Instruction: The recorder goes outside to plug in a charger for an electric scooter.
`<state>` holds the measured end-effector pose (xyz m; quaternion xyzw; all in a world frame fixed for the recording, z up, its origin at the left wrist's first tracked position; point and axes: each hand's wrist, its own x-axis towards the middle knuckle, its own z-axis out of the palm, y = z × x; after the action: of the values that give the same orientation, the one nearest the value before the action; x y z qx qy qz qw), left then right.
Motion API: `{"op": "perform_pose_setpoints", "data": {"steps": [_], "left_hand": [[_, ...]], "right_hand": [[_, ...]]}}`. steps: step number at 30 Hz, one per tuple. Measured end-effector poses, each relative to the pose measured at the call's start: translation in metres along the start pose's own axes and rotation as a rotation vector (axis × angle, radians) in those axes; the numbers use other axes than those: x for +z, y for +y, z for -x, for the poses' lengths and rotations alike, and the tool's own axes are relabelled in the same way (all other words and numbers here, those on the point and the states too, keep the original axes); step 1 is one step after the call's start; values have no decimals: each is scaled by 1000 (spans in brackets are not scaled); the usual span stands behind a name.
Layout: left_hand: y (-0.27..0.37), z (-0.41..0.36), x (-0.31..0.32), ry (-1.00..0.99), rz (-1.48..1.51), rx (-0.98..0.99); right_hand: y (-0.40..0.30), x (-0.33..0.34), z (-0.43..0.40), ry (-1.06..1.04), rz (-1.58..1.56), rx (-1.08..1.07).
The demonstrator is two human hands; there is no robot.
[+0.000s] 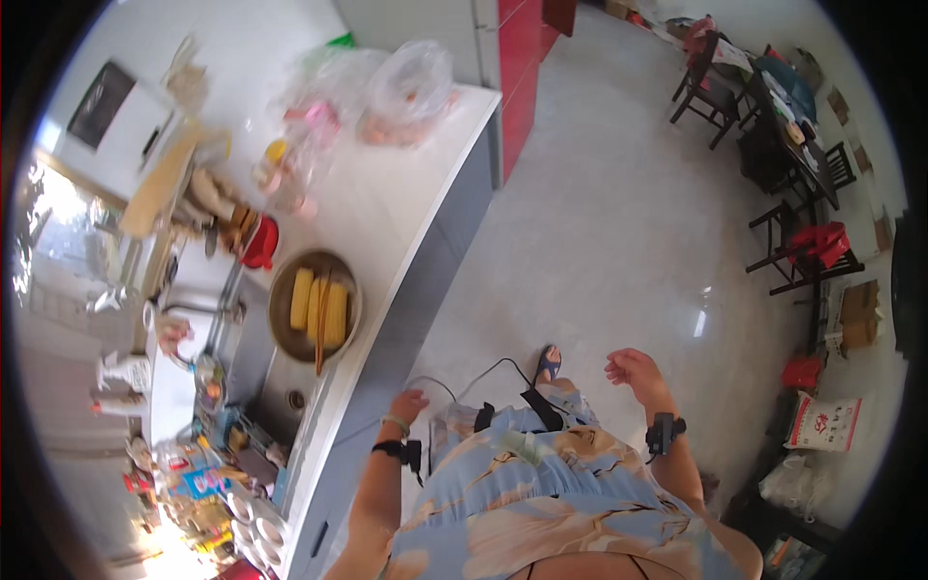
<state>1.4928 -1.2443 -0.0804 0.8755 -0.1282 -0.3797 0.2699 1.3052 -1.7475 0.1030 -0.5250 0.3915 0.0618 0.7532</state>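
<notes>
My left hand point(409, 404) hangs beside the grey cabinet front point(406, 312), below the counter edge, with nothing in it. My right hand point(636, 373) is over the floor, empty, its fingers loosely bent and a little apart. A round metal bowl point(279, 319) stands on the counter by the sink, ahead and to the left of my left hand. Several pieces of yellow corn point(301, 299) lie in it. A pair of wooden chopsticks point(320, 348) rests across the corn and the bowl's rim. Neither hand touches the bowl.
The sink point(279, 399) has a tap point(232, 313) at its back. Plastic bags point(413, 80) and a yellow-lidded jar point(275, 154) stand on the counter point(377, 196). Dark chairs point(714, 109) and a table point(805, 156) line the far wall. A black cable point(500, 362) loops near my legs.
</notes>
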Motion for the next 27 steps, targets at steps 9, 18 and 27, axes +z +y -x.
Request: {"op": "perform_pose_setpoints", "data": {"steps": [9, 18, 27], "left_hand": [[71, -78, 47, -150, 75, -287], [209, -280, -1, -208, 74, -313], [433, -622, -82, -188, -220, 165]], "right_hand": [[-182, -98, -151, -123, 69, -103], [-348, -156, -309, -154, 93, -151], [-535, -254, -403, 85, -13, -268]]}}
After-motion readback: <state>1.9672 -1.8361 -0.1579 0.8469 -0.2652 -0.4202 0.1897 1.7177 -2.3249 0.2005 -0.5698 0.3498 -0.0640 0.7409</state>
